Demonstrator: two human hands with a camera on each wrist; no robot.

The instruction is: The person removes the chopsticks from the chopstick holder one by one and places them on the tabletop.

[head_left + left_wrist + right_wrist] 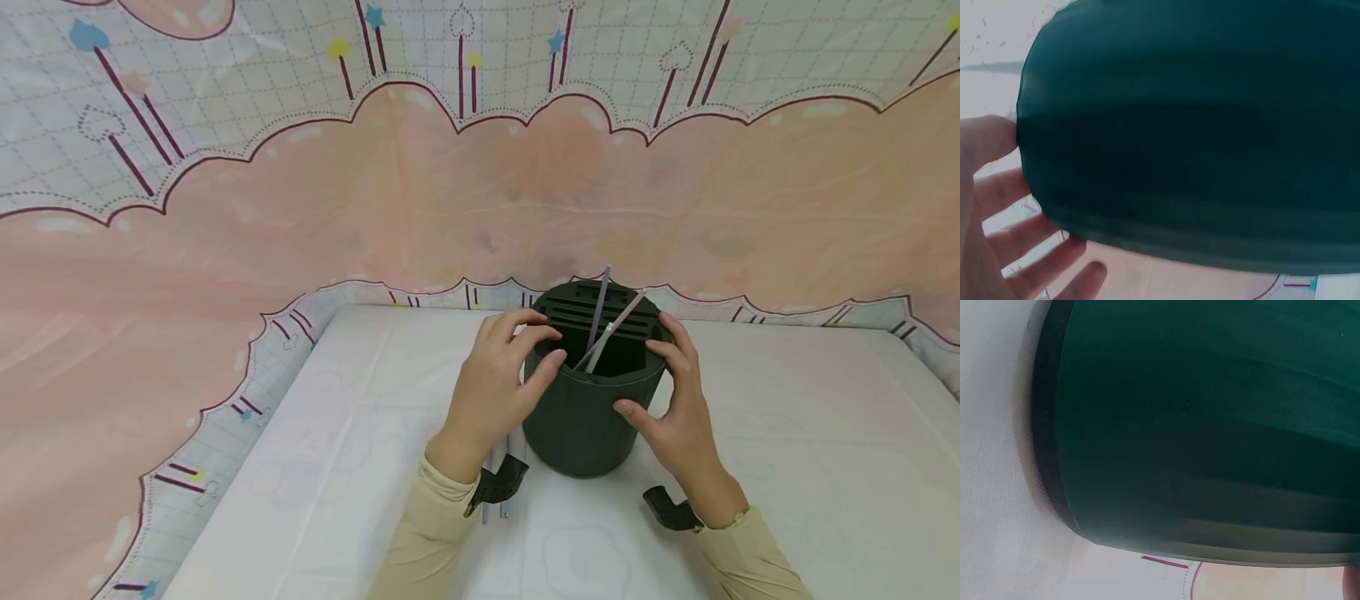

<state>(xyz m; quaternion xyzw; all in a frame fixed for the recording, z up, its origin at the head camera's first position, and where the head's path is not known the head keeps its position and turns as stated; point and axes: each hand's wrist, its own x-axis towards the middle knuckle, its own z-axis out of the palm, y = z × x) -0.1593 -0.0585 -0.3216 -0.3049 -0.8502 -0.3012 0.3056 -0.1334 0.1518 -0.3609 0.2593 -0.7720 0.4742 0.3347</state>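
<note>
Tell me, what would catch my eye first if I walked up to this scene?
Most likely the dark green round holder standing on the white table, with a left hand and a right hand curled around its two sides. Two thin straws lean out of its open top, beside a slotted section. Behind it all hangs a pink, scalloped backdrop with a grid pattern and candle-like drawings.

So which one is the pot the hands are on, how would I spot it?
Look at the white table in front of the pink cloth wall. Near its back edge stands a dark green round pot, with the left hand and right hand on either side. It is the only dark thing there, with thin straws poking out of its slotted top.
</note>
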